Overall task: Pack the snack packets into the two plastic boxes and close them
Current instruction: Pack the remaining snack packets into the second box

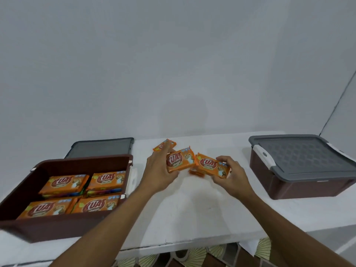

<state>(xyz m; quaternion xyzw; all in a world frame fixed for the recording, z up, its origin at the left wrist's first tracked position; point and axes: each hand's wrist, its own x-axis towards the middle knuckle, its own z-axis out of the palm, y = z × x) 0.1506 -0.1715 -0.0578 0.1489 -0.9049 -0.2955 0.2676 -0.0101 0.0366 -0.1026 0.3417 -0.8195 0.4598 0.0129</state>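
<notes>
An open brown plastic box (57, 226) stands at the left and holds several orange snack packets (64, 183) in stacks. Its grey lid (100, 148) lies flat behind it. At the right a second brown box (300, 186) is shut under a grey lid (300, 157) with a white latch. In the middle, my left hand (159, 170) grips an orange packet (180, 160). My right hand (231, 175) grips another packet (211, 165). One more packet (163, 145) lies on the table behind my left hand, and a further one (196, 172) shows partly under the held ones.
The white table (192, 218) runs from wall to front edge, with a patterned floor (192, 257) below the front edge. A plain white wall rises behind. A white paper slip (336, 149) sticks out behind the right box.
</notes>
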